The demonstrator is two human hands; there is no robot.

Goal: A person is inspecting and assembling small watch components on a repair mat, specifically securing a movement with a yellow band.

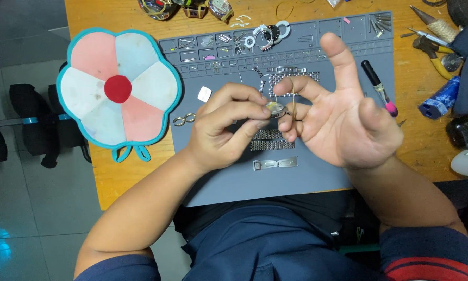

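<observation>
Your left hand (pixel 226 125) has its fingers clenched around a small watch case (pixel 275 109), raised over the grey mat (pixel 317 171) so loose parts fall there. Your right hand (pixel 343 114) pinches a thin pin tool (pixel 294 106) against the case, other fingers splayed clear. Metal bracelet pieces (pixel 271 140) lie beneath on the worktop.

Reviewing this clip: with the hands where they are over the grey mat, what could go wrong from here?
1. The small round watch case is pinched only at the fingertips of the left hand and right hand, above the grey mat; it could slip and drop.
2. The thin pin-like tool in the right hand is close to the case and might scratch it.
3. Loose metal bracelet pieces lie directly below; a falling case could scatter them.
</observation>
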